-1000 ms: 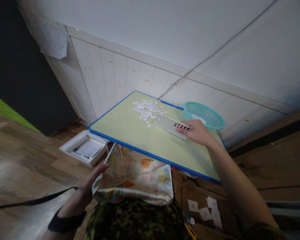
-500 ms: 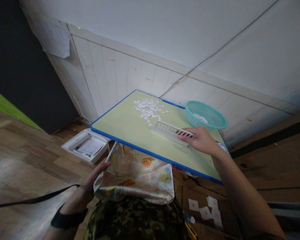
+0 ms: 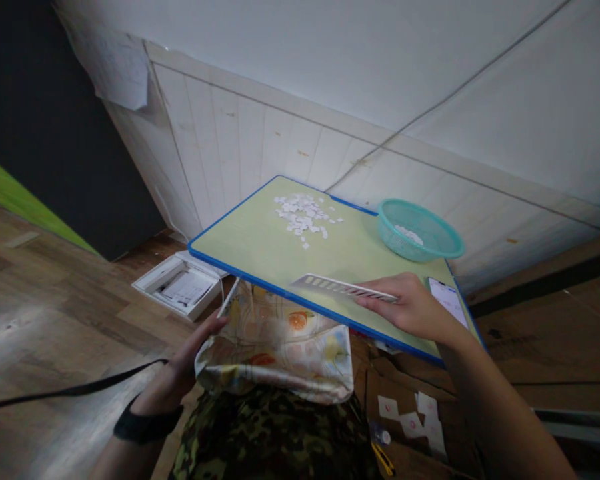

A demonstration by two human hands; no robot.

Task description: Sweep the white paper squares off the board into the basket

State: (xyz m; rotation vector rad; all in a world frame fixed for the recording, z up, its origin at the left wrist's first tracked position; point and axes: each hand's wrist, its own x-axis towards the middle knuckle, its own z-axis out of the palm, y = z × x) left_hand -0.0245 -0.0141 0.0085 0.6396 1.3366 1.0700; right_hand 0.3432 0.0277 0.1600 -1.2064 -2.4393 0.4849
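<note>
- Here's the right hand point(image 3: 413, 308), reaching in across the table's right-hand part, back of the hand upward, forearm slanting up from below.
- It's clamped on a white slotted strip point(image 3: 333, 289), thumb along the near side, the other fingers mostly hidden behind it.
- And the strip itself: long, thin, stiff-looking, a row of openings along its upper side, tipped at an angle over the middle of the near edge, its free end pointing left. Whether it touches the table, I can't tell.
- Over to the left hand point(image 3: 193, 353), low and outside the near edge, wrist bent, a dark band point(image 3: 147, 425) around it.
- Its thumb lies at the left edge of a glossy, creased fruit-print cloth point(image 3: 280, 340); the other fingers are out of sight, so I can't tell how tightly they close.
- The table point(image 3: 245, 233) now: smooth, pale yellow-green top, raised blue rim.
- Toward the far left corner, a loose heap of small white squares point(image 3: 303, 212), flat and paper-like, a few strays scattered around it.
- At the far right corner sits a round turquoise basin point(image 3: 405, 249), thin-walled, more white pieces point(image 3: 409, 235) inside.
- Just nearer, along the right edge, a phone point(image 3: 447, 301) lies flat, screen lit.
</note>
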